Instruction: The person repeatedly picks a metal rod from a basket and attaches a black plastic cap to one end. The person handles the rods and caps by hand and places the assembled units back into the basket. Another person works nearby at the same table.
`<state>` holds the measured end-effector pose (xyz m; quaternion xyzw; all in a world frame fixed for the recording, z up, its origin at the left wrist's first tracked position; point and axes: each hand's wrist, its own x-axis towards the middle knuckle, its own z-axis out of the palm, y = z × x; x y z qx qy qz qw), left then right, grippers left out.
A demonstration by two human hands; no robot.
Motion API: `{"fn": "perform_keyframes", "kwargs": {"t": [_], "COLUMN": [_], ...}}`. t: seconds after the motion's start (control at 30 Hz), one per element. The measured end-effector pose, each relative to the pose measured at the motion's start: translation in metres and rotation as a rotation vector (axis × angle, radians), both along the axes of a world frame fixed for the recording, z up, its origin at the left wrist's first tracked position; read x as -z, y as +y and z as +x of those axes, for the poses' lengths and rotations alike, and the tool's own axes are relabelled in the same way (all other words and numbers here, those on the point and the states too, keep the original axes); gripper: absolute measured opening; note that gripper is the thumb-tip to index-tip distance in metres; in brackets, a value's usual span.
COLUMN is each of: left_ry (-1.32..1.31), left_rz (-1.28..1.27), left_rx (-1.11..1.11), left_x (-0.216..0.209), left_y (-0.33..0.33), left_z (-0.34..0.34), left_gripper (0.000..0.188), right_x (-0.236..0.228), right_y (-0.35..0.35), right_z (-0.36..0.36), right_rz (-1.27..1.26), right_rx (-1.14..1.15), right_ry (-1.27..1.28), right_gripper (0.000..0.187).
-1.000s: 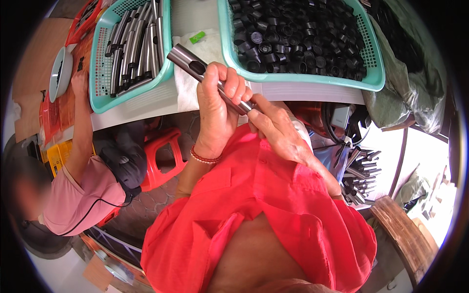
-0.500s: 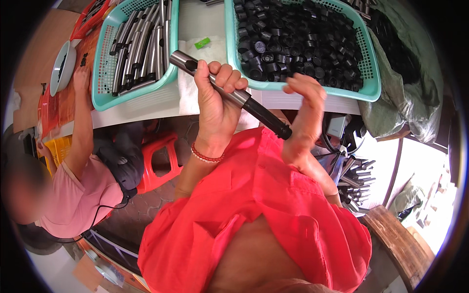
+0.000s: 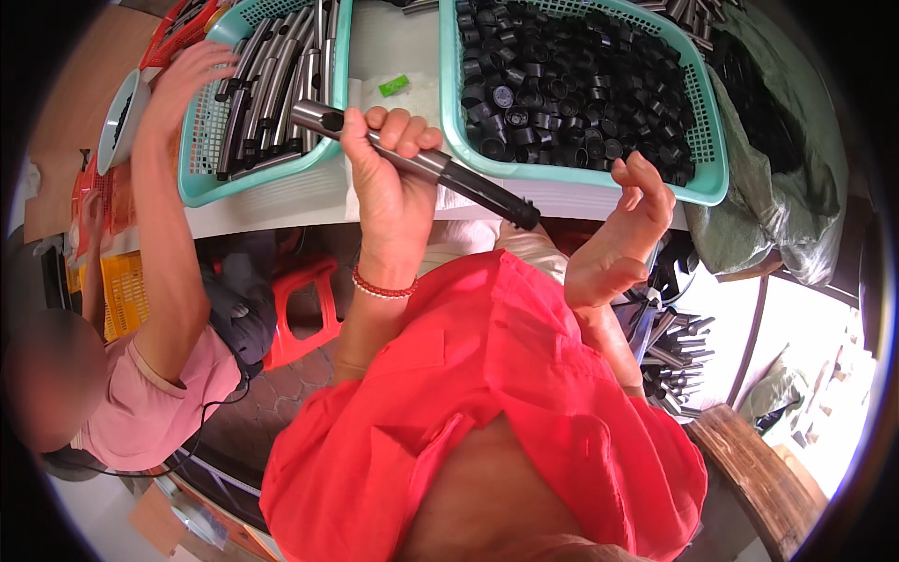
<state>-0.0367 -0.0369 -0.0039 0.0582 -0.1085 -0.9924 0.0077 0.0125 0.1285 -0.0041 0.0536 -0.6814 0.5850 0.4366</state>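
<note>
My left hand (image 3: 391,192) is closed round the middle of a silver metal tube (image 3: 489,195). A dark opening shows in the tube's bare end at the upper left, and a long black section forms its lower right end. Apart from that black end, my right hand (image 3: 623,234) is raised with its fingers loosely spread and nothing in it. Beyond it, a turquoise basket (image 3: 585,174) holds a heap of black plastic caps (image 3: 571,89). Similar silver-and-black tubes (image 3: 273,89) fill a second turquoise basket (image 3: 345,56) near my left hand.
At the left, a co-worker in a pink shirt (image 3: 173,412) reaches a hand (image 3: 192,80) to the tube basket. A white bowl (image 3: 123,122) stands beside that arm. A green scrap (image 3: 393,85) lies between the baskets. More tubes (image 3: 679,356) are piled low at the right.
My left hand has shifted left with the tube. My right hand has moved right, away from the black end. The co-worker's arm has swung forward to the tube basket.
</note>
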Motion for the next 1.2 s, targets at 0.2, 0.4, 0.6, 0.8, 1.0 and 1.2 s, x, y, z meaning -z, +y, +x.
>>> {"fn": "perform_keyframes", "kwargs": {"t": [0.2,0.4,0.6,0.8,1.0,1.2], "left_ry": [-0.005,-0.041,-0.008,0.027,0.017,0.084], "left_rz": [-0.211,-0.301,-0.397,-0.4,-0.383,-0.447], "left_rx": [0.104,0.047,0.081,0.125,0.128,0.107], "left_x": [0.002,0.0,0.001,0.005,0.009,0.012], "left_y": [0.04,0.035,0.036,0.034,0.035,0.03], "left_z": [0.014,0.009,0.012,0.013,0.015,0.015], "left_gripper": [0.031,0.031,0.031,0.03,0.032,0.033], "right_x": [0.006,-0.004,0.015,0.008,0.011,0.017], "right_y": [-0.015,0.011,0.001,-0.003,-0.006,-0.006], "right_z": [-0.013,0.019,0.023,0.025,0.026,0.021], "right_rz": [0.152,0.283,0.384,0.3,0.262,0.26], "right_rx": [-0.259,-0.517,-0.463,-0.5,-0.521,-0.549], "right_ry": [-0.036,-0.668,-0.766,-0.933,-0.983,-0.92], "right_gripper": [0.076,0.061,0.031,0.028,0.029,0.029]}}
